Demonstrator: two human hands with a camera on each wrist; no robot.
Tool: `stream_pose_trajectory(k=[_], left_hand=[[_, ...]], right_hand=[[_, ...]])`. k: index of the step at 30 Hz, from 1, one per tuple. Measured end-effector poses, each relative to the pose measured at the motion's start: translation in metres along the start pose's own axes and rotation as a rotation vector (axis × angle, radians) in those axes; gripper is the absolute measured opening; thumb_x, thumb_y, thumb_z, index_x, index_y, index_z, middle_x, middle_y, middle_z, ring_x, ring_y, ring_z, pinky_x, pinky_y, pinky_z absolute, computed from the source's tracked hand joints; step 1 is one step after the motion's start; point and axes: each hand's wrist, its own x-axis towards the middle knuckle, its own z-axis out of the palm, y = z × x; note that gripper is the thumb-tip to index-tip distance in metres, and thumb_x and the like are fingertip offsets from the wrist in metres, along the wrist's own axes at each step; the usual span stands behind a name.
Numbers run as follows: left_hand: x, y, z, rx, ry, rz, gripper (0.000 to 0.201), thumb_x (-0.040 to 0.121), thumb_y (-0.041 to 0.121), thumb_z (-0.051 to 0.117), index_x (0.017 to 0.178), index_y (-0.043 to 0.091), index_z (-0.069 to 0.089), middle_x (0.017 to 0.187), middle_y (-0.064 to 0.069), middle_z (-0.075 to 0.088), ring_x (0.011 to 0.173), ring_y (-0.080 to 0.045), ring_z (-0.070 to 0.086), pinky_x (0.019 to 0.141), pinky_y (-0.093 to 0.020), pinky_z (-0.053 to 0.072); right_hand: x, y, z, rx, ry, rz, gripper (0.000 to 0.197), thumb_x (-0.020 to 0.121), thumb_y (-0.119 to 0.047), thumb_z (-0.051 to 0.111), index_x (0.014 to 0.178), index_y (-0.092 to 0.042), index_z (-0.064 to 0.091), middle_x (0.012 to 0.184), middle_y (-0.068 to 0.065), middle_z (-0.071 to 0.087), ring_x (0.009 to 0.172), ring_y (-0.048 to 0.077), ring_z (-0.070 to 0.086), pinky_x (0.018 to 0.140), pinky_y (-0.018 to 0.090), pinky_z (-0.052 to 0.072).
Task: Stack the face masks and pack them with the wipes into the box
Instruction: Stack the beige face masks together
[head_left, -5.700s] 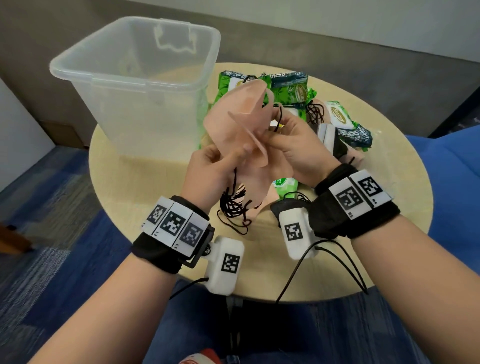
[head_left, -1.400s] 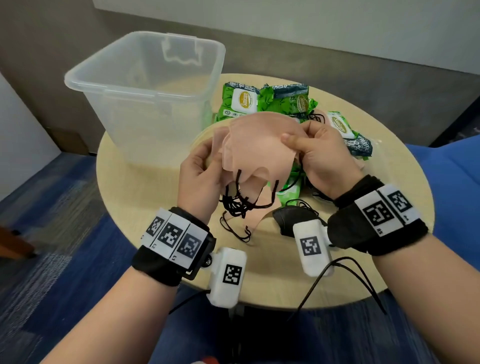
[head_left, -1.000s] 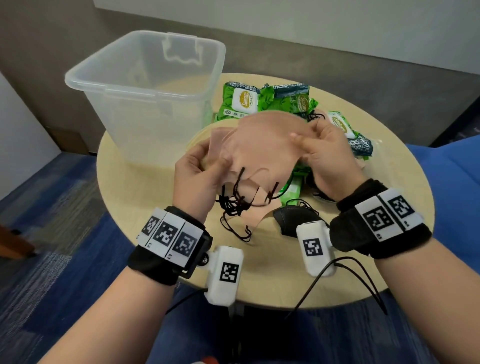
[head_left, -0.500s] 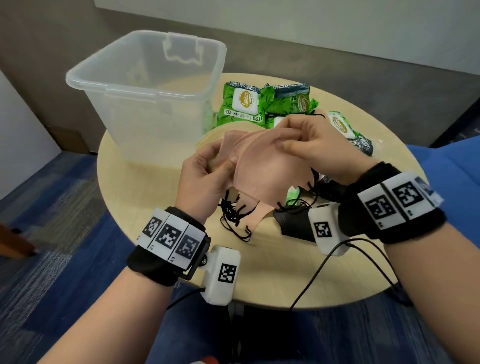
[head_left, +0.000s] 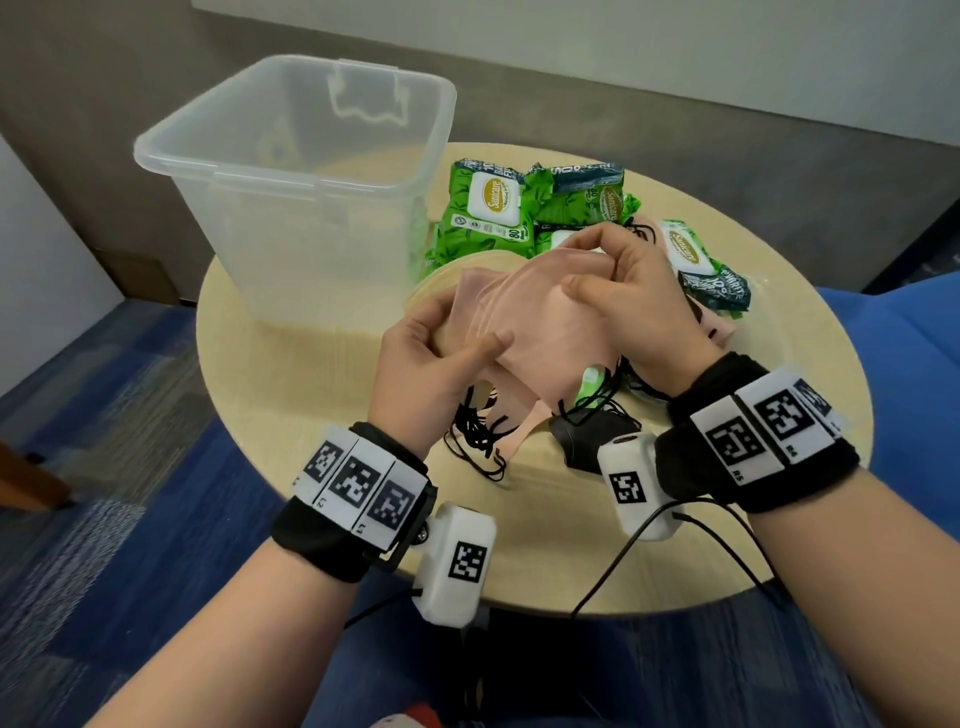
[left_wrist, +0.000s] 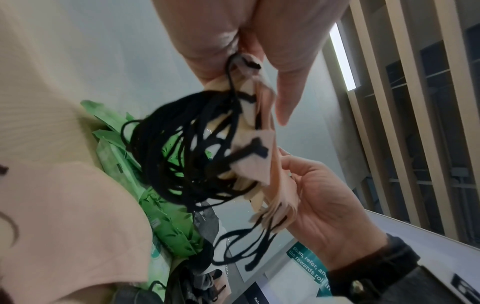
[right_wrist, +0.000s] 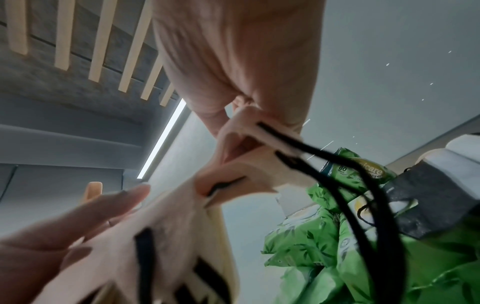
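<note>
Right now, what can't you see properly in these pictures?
- How many pink masks: head view, layers overlap and both hands cover them.
- The black mask: head view, mostly behind the right wrist camera.
- Wipes packs: the right hand hides some.
- Left hand: left wrist view, cut off at the top edge.

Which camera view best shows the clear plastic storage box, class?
The head view: the clear plastic storage box stands whole on the round wooden table, its open top visible. Neither wrist view shows it; both look up at the peach face masks and black ear loops.
</note>
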Motion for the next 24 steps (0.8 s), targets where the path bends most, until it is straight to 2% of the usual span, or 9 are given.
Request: stream_pose_trajectory(k=[5,7,10,12,15,17,19,21,24], left_hand=[[0.003,-0.001,-0.002,0.012,0.008,-0.016,0.04,0.073,0.014,0.065,0.112,0.007,0.063,0.105,-0.008,0.069,0.093,-0.014,0.064,0.083,-0.029,0.053],[0.004,-0.001,-0.003,0.007,0.009,-0.019,0.038,0.076,0.011,0.065,0.113,0.005,0.063,0.105,-0.009,0.068,0.093,-0.014,0.064,0.081,-0.027,0.053],[0.006,-0.001,-0.005,-0.017,0.023,-0.02,0.028,0.085,0.0,0.061,0.113,0.003,0.061,0.098,-0.006,0.068,0.087,-0.011,0.064,0.074,-0.021,0.052],[0.008,0.0,-0.007,-0.029,0.031,-0.02,0.026,0.086,-0.001,0.058,0.112,0.005,0.062,0.096,-0.003,0.068,0.085,-0.009,0.064,0.073,-0.02,0.051],[0.01,0.001,-0.012,-0.053,0.058,-0.03,0.027,0.087,0.0,0.056,0.114,0.003,0.061,0.098,-0.006,0.068,0.09,-0.015,0.063,0.079,-0.023,0.052],[0.012,0.0,-0.014,-0.068,0.067,-0.035,0.027,0.084,0.006,0.058,0.111,0.005,0.063,0.098,-0.006,0.068,0.09,-0.016,0.062,0.079,-0.023,0.052],[0.012,0.0,-0.014,-0.076,0.068,-0.042,0.029,0.079,0.013,0.059,0.107,0.009,0.064,0.096,-0.004,0.068,0.088,-0.014,0.062,0.077,-0.022,0.051],[0.013,-0.001,-0.013,-0.071,0.066,-0.035,0.031,0.079,0.014,0.058,0.108,0.008,0.064,0.096,-0.004,0.068,0.088,-0.013,0.062,0.075,-0.021,0.051],[0.012,-0.001,-0.01,-0.025,0.062,-0.017,0.025,0.088,0.004,0.057,0.113,0.002,0.061,0.097,-0.004,0.066,0.086,-0.009,0.062,0.073,-0.017,0.049]], right_hand=[[-0.002,0.001,0.001,0.034,0.053,0.014,0.022,0.066,-0.008,0.05,0.072,-0.028,0.058,0.07,-0.001,0.056,0.07,0.013,0.05,0.064,0.026,0.04],[-0.002,0.001,0.0,0.042,0.06,0.024,0.019,0.07,-0.005,0.051,0.07,-0.023,0.055,0.066,0.006,0.051,0.065,0.015,0.044,0.06,0.024,0.035],[-0.001,0.002,-0.004,0.08,0.076,0.048,0.029,0.081,0.007,0.048,0.066,-0.018,0.051,0.06,-0.002,0.05,0.059,0.007,0.043,0.056,0.018,0.035],[0.001,0.004,-0.009,0.086,0.093,0.075,0.033,0.083,0.01,0.042,0.064,-0.016,0.05,0.063,0.001,0.05,0.056,0.003,0.043,0.051,0.016,0.034],[0.004,0.009,-0.023,0.061,0.154,0.118,0.034,0.08,0.013,0.037,0.061,-0.013,0.049,0.066,0.005,0.052,0.057,0.003,0.046,0.054,0.019,0.036],[0.005,0.014,-0.033,0.016,0.172,0.138,0.035,0.074,0.015,0.034,0.058,-0.013,0.048,0.056,-0.001,0.05,0.057,0.007,0.043,0.055,0.021,0.032],[0.003,0.014,-0.037,-0.054,0.132,0.148,0.029,0.069,0.01,0.035,0.058,-0.014,0.047,0.047,-0.011,0.047,0.051,0.002,0.041,0.052,0.018,0.032],[0.002,0.01,-0.036,-0.109,0.063,0.164,0.027,0.071,0.008,0.037,0.062,-0.014,0.05,0.054,-0.004,0.049,0.054,0.004,0.044,0.054,0.019,0.036],[0.002,0.006,-0.027,-0.062,-0.036,0.213,0.021,0.086,0.001,0.046,0.074,-0.012,0.056,0.071,0.003,0.052,0.068,0.011,0.048,0.065,0.023,0.038]])
